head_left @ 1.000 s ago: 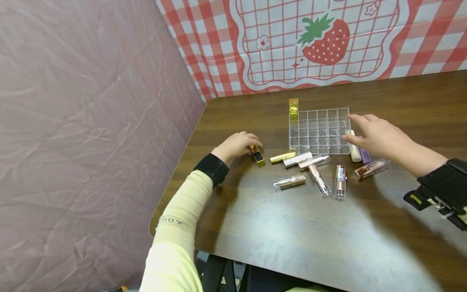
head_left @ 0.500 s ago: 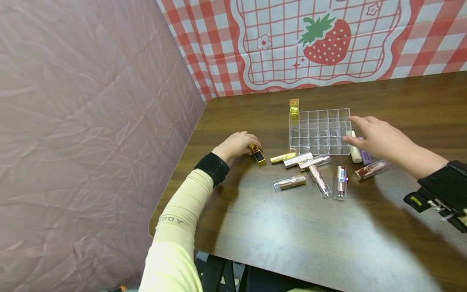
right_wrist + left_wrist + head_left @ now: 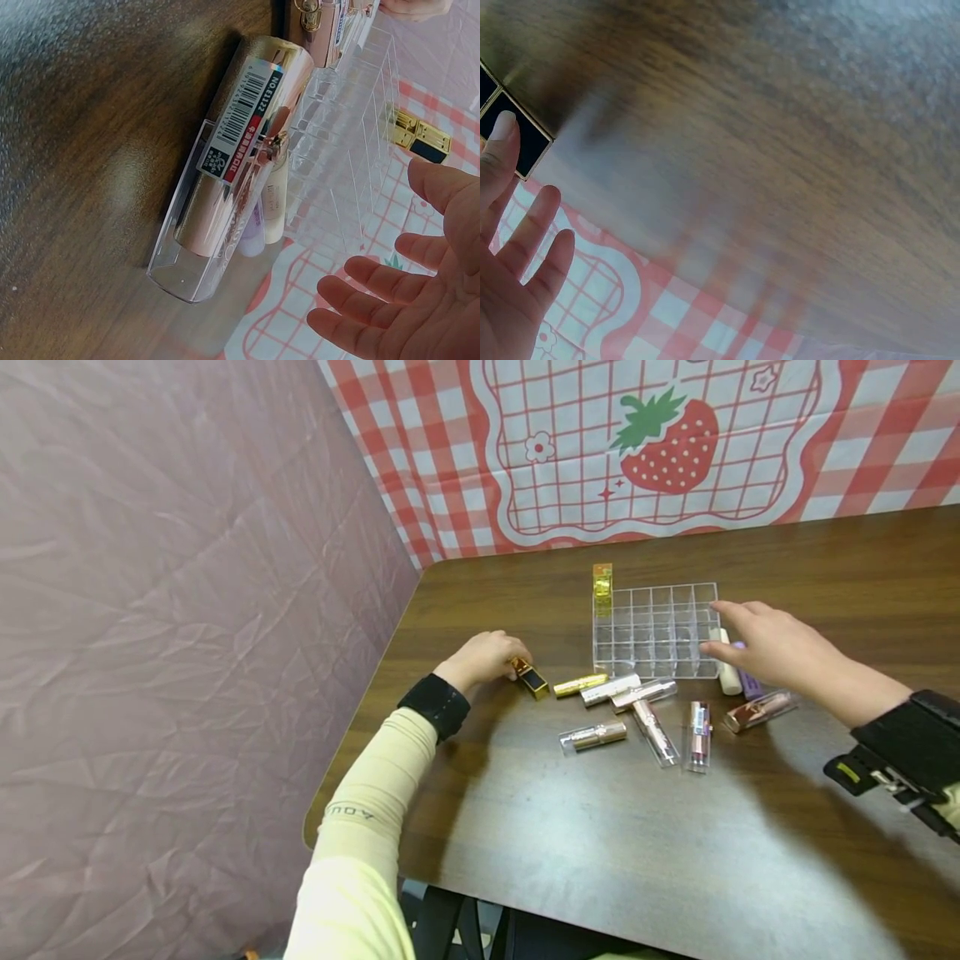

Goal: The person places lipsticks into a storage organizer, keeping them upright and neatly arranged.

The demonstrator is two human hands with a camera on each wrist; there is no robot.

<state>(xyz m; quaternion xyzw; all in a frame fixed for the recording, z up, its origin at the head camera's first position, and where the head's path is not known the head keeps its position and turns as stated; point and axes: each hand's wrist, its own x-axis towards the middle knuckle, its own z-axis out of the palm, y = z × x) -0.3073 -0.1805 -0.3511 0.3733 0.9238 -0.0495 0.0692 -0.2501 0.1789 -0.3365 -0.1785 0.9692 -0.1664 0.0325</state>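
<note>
At right wrist only, barcode [image 3: 238, 105]; right hand [image 3: 776, 639] splayed, left hand [image 3: 483, 660] around black lipstick [image 3: 533, 680].

The left hand [image 3: 483, 660] pinches, outer fingers [image 3: 553, 262] parted; the right hand [image 3: 780, 639] reaches forward, thumb [image 3: 442, 184] spread from loosely extended fingers [image 3: 375, 300].
</note>
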